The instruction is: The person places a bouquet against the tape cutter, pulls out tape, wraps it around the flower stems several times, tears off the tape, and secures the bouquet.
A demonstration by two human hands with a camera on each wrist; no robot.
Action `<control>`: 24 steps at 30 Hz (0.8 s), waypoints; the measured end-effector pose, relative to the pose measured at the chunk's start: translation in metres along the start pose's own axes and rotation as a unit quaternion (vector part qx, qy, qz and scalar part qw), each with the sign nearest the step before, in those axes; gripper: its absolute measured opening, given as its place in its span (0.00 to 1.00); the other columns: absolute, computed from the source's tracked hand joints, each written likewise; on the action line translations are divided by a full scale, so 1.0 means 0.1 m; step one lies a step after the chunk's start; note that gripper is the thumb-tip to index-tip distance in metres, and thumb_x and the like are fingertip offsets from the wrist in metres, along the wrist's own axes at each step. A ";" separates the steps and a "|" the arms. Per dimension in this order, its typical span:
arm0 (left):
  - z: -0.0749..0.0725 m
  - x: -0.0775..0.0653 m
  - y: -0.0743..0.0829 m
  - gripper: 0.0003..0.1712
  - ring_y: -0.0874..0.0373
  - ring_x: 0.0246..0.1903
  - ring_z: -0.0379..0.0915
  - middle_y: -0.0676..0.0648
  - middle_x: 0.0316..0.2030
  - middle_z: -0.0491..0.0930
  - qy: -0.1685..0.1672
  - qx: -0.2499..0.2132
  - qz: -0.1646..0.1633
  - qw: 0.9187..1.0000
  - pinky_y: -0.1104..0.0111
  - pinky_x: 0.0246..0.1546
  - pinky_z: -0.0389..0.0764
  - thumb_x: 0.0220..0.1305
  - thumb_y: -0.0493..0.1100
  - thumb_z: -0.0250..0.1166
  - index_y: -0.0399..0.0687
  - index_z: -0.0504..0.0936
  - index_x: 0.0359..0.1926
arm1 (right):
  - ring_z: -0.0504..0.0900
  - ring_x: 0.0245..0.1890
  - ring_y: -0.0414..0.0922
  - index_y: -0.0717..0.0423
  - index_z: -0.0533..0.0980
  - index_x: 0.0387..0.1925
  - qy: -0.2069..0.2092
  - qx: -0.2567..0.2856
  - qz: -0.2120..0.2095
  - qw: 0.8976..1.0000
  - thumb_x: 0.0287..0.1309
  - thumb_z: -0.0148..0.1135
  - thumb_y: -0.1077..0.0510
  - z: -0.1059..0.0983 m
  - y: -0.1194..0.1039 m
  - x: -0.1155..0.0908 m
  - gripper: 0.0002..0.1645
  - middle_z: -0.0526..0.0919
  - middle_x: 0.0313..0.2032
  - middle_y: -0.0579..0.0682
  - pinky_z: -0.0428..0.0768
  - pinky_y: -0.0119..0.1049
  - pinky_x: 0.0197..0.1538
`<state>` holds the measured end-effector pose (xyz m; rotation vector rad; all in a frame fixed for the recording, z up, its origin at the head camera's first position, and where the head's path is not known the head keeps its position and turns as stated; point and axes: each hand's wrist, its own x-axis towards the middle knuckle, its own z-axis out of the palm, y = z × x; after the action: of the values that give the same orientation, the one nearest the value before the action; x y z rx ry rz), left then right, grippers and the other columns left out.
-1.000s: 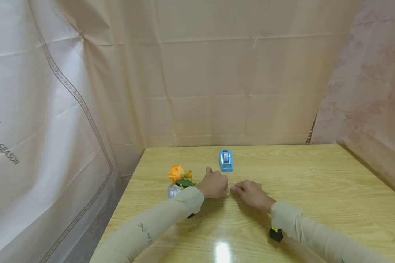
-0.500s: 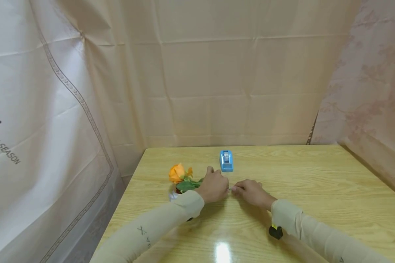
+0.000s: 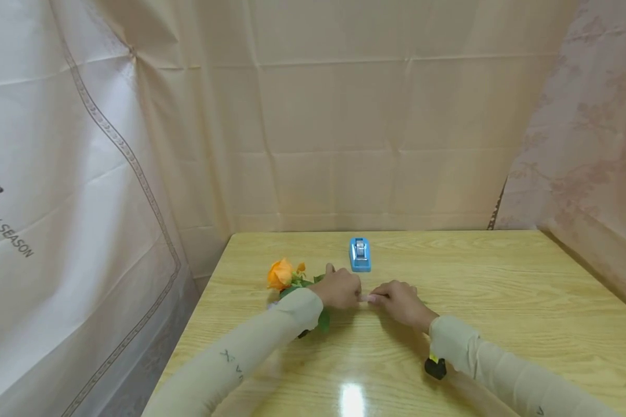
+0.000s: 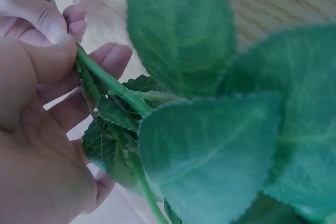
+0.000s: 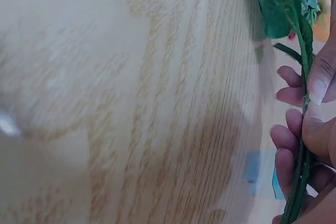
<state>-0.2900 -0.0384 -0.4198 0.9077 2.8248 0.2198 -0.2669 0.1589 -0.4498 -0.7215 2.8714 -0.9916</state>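
Note:
My left hand [image 3: 340, 288] pinches a bunch of artificial flowers by its green stems [image 4: 110, 80], between thumb and fingers. Just to the right, my right hand [image 3: 403, 302] grips the same stems, thumb tip close beside the left thumb in the right wrist view. The lower stems [image 5: 296, 190] run along the right hand's curled fingers. An orange rose [image 3: 280, 274] points left beyond the left hand. A pale flower [image 3: 273, 304] is mostly hidden behind the left sleeve. Large green leaves [image 4: 210, 156] fill much of the left wrist view.
A blue tape dispenser [image 3: 360, 255] stands behind the hands on the wooden table [image 3: 501, 278]. Beige cloth [image 3: 334, 116] hangs along the back, with a white printed sheet [image 3: 83, 243] at the left and a floral one at the right.
The bunch has turned in my hands: the orange rose has tipped, the pale flower has slipped behind the left sleeve, and a leaf now shows below the left wrist. Both hands stay nearly in place.

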 end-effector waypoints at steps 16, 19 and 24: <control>0.04 -0.06 0.04 0.19 0.62 0.29 0.68 0.62 0.17 0.75 0.065 0.085 0.026 0.994 0.56 0.46 0.59 0.71 0.53 0.66 0.59 0.85 0.21 | 0.84 0.51 0.54 0.51 0.89 0.43 -0.003 0.028 0.035 0.999 0.69 0.65 0.53 0.03 -0.04 0.01 0.10 0.89 0.46 0.50 0.61 0.73 0.61; 0.07 -0.07 0.05 0.17 0.62 0.30 0.68 0.62 0.20 0.78 0.081 0.115 0.032 0.990 0.55 0.47 0.60 0.71 0.55 0.66 0.59 0.88 0.25 | 0.84 0.51 0.52 0.50 0.88 0.43 -0.013 0.029 0.042 0.999 0.70 0.64 0.53 0.02 -0.03 0.01 0.10 0.89 0.46 0.48 0.58 0.74 0.62; 0.10 -0.07 0.06 0.16 0.61 0.31 0.69 0.61 0.23 0.81 0.109 0.162 0.043 0.980 0.55 0.49 0.61 0.71 0.58 0.66 0.58 0.90 0.29 | 0.84 0.50 0.50 0.49 0.88 0.43 -0.022 0.030 0.040 0.999 0.70 0.64 0.52 0.00 -0.02 0.02 0.09 0.89 0.45 0.46 0.57 0.73 0.61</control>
<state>-0.2794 -0.0368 -0.4277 1.1356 3.0834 -0.1467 -0.2677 0.1565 -0.4487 -0.6100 2.7967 -1.0321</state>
